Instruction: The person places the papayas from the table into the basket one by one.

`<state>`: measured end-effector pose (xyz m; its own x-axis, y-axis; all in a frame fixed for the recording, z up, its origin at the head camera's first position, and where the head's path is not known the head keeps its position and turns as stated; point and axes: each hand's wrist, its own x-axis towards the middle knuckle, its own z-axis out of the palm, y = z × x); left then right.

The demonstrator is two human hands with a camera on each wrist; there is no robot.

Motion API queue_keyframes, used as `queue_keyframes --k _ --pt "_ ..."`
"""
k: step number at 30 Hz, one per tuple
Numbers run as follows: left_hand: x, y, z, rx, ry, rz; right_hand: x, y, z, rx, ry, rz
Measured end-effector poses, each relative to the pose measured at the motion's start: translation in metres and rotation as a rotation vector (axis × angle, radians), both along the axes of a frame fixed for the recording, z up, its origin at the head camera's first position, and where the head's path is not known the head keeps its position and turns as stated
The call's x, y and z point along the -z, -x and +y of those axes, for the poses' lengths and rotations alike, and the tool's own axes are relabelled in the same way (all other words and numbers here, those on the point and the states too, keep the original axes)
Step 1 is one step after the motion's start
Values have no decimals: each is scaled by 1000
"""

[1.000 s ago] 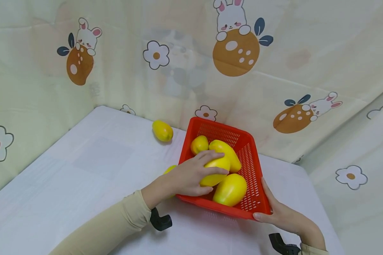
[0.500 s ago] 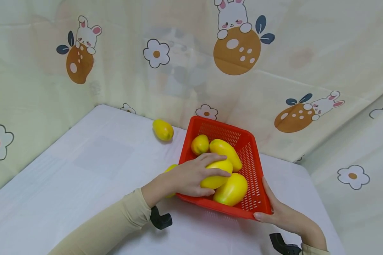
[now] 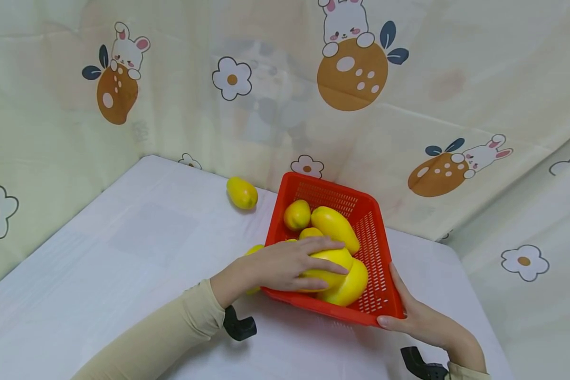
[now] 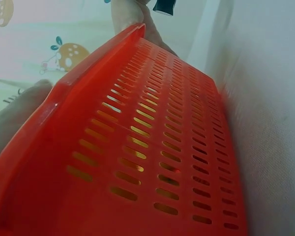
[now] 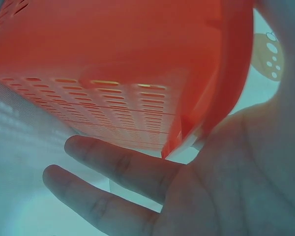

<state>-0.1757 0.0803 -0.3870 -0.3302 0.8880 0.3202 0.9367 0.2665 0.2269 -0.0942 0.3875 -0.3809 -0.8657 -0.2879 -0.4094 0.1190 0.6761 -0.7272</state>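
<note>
A red plastic basket (image 3: 344, 316) holds several yellow mangoes. My left hand (image 3: 275, 266) reaches over the left rim, its fingers stretched fairly straight across the top of a mango (image 3: 334, 257). Under that mango lies another mango (image 3: 353, 285), towards the near rim; a long mango (image 3: 334, 227) is beyond it. A rounder yellow fruit (image 3: 296, 215) rests in the far left corner. At the near right corner my right hand (image 3: 429, 322) grips the basket, thumb on the near rim, index finger along the right side. Two of its fingers extend outside the basket in the right wrist view.
On the white table (image 3: 152, 232), a small yellow fruit (image 3: 241, 193) lies left of the basket's far end. Partly behind my left wrist is another yellow fruit (image 3: 255, 249), outside the basket. A patterned curtain (image 3: 275, 121) hangs behind the table.
My left hand has shifted slightly right, and the mango under it has moved right and nearer. More yellow fruit shows beyond my fingers. The right hand and basket have stayed nearly still.
</note>
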Motion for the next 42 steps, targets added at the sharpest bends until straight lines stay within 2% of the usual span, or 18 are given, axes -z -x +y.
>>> queue_keyframes --k 3,6,11,19,25,31,36,42 --pt "-1 -1 0 -25 53 -43 -1 0 0 3 5 -3" --pt "-2 -3 1 -83 103 -85 -1 -1 0 3 9 -2" --pt "-3 -6 1 -140 145 -69 -1 0 0 6 5 -2" --pt "-3 -6 2 -164 149 -101 -1 1 0 35 -2 -14" --pt "-3 -6 2 -180 155 -125 -1 0 -1 18 2 -10" --pt "-4 -7 4 -227 114 -61 -3 1 -1 24 7 -24" --pt "-4 -7 5 -234 70 14 -3 2 0 9 8 -15" --pt "-4 -2 2 -234 -125 120 -3 2 1 0 3 -2"
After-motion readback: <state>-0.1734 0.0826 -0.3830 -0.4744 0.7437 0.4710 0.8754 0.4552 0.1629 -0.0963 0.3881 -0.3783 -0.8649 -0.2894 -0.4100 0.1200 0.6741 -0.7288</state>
